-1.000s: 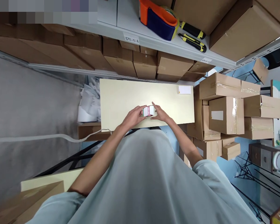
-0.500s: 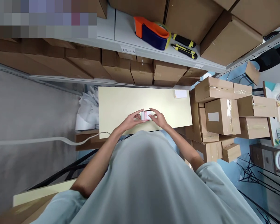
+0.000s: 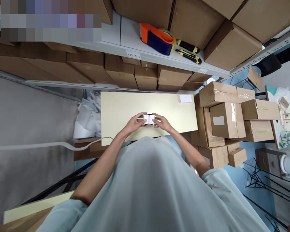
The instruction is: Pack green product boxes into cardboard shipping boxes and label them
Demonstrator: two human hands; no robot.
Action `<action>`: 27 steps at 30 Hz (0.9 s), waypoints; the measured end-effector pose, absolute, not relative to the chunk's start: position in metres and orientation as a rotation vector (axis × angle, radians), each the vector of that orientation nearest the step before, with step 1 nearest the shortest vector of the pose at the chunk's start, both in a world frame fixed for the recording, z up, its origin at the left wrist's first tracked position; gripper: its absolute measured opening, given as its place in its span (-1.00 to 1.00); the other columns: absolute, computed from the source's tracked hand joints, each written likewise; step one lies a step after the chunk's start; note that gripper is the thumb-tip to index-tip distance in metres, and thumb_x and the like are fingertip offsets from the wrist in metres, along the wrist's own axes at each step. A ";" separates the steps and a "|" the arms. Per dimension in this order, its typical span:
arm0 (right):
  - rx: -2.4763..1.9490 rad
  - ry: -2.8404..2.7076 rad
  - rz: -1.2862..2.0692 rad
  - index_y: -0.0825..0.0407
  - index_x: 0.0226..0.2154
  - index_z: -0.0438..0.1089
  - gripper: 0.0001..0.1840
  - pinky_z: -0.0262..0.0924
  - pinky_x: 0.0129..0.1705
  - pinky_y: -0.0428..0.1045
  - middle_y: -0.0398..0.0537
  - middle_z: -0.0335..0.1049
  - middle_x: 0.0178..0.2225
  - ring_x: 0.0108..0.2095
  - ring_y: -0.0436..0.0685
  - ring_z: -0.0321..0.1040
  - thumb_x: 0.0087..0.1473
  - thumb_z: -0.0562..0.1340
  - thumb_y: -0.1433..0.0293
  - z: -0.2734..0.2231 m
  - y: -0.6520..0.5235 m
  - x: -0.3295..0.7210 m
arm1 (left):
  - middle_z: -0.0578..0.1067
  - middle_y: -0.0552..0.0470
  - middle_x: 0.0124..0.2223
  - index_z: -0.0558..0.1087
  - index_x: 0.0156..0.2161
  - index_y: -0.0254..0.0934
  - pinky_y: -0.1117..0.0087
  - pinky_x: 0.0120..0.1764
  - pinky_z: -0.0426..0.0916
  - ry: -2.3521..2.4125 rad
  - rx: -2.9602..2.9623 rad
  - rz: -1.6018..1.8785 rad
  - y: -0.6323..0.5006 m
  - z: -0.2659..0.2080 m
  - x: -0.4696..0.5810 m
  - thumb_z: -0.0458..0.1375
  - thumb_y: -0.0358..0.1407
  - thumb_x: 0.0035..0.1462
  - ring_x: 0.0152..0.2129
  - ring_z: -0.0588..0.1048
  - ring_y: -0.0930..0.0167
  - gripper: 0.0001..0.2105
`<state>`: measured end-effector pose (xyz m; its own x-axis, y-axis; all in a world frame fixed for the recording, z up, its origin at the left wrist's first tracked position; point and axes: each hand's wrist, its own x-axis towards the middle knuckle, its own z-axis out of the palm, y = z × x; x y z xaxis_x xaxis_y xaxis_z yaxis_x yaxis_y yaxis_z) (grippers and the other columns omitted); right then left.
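A small white box [image 3: 146,119] with a narrow pink line down its middle lies over the pale table [image 3: 120,109], near its front edge. Its top looks like two white flaps side by side. My left hand [image 3: 134,124] grips the left end, thumb on the near top and fingers behind. On the right end, my right hand [image 3: 163,123] holds the box the same way, with its thumb on the white flap. What is inside the box cannot be seen.
A flat white box [image 3: 185,98] lies at the table's back right. Above, the shelf holds a tape dispenser [image 3: 157,39] and yellow-black cutters [image 3: 188,56]. Stacked cartons [image 3: 228,120] stand at the right. White plastic wrapping [image 3: 88,117] and a cable [image 3: 62,145] are at the left.
The pink band between the white flaps has narrowed to a thin line. My left thumb has moved onto the box top. The whole view has shifted slightly.
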<state>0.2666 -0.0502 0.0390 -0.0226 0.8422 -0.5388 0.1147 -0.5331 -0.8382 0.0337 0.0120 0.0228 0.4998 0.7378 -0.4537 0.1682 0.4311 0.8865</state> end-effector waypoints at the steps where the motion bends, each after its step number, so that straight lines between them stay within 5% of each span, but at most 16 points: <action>1: -1.691 -0.998 1.594 -0.18 0.49 0.41 -0.29 0.76 -0.04 0.09 -0.06 0.58 0.28 0.05 0.17 0.68 0.38 0.43 0.09 0.040 -0.047 0.265 | 0.52 -0.18 0.30 0.52 0.37 -0.11 0.02 0.10 0.69 1.011 1.100 0.445 0.016 0.024 0.034 0.48 0.17 0.09 -0.05 0.72 0.16 -0.20; 6: -1.815 -0.966 1.526 -0.16 0.46 0.44 -0.30 0.76 -0.07 0.11 -0.08 0.68 0.08 -0.27 0.07 0.71 0.38 0.46 0.09 0.041 -0.030 0.261 | 0.52 -0.19 0.28 0.50 0.40 -0.10 -0.01 0.09 0.69 0.987 1.082 0.437 0.033 0.025 0.040 0.52 0.14 0.03 -0.11 0.73 0.17 -0.14; 10: -1.890 -1.052 1.498 -0.18 0.46 0.43 -0.33 0.73 -0.13 0.04 -0.12 0.71 0.02 -0.34 0.02 0.68 0.40 0.42 0.07 0.040 -0.023 0.263 | 0.54 -0.19 0.20 0.52 0.36 -0.13 0.03 0.07 0.69 1.041 1.093 0.410 0.036 0.018 0.045 0.51 0.12 0.02 -0.05 0.70 0.17 -0.17; 13: -1.945 -1.210 1.466 -0.20 0.50 0.38 -0.38 0.70 -0.10 0.03 -0.10 0.72 0.10 -0.28 0.05 0.70 0.49 0.34 0.15 0.046 -0.023 0.266 | 0.52 -0.20 0.20 0.53 0.35 -0.17 0.07 0.00 0.71 1.087 1.153 0.370 0.037 0.014 0.045 0.49 0.16 0.03 -0.05 0.67 0.20 -0.17; 19: -2.081 -1.519 1.188 -0.19 0.46 0.45 -0.42 0.49 0.30 0.14 0.01 0.68 0.24 0.04 0.25 0.73 0.48 0.38 0.24 0.074 -0.024 0.272 | 0.62 -0.19 0.08 0.59 0.30 -0.23 0.15 -0.12 0.65 1.129 1.315 0.378 0.062 0.026 0.040 0.55 0.19 -0.14 -0.32 0.61 0.31 -0.08; 27: -1.940 -1.604 0.891 -0.09 0.32 0.57 -0.59 0.54 0.21 0.06 0.05 0.72 0.16 0.13 0.23 0.71 0.50 0.33 0.28 0.127 0.026 0.312 | 0.73 -0.15 -0.04 0.68 0.09 -0.21 0.18 -0.11 0.61 1.102 1.563 0.728 0.133 0.094 0.089 0.34 0.30 0.07 -0.25 0.65 0.21 -0.30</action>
<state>0.3125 0.0257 0.1266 0.1069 0.9768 -0.1855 0.6738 -0.2083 -0.7090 0.0892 0.1327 0.0943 0.3927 0.9159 -0.0827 0.2830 -0.0348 0.9585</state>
